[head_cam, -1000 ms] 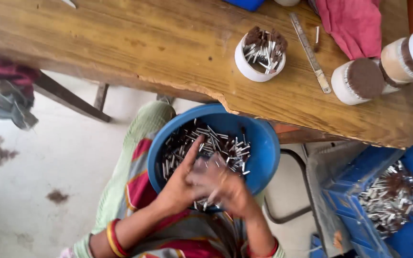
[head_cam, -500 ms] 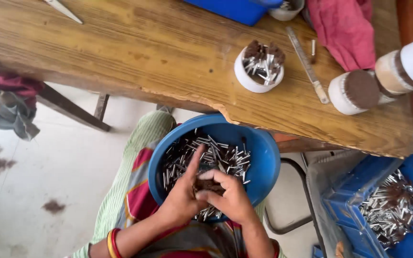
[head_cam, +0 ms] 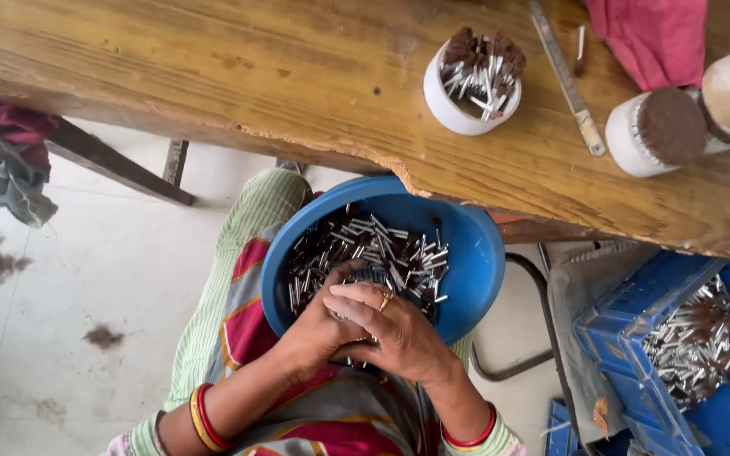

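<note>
Worn wooden table (head_cam: 213, 76), chipped edge, above the fingers. Round blue plastic basin (head_cam: 475, 262) on the lap, full of thin shiny metal tubes (head_cam: 365, 249). Left hand (head_cam: 318, 325) and right hand (head_cam: 390, 329) pressed together at the basin's near rim, fingers curled shut around a small bunch of tubes. White cylindrical cup (head_cam: 458, 105) of tubes up right; blue crate (head_cam: 635, 329) far right.
</note>
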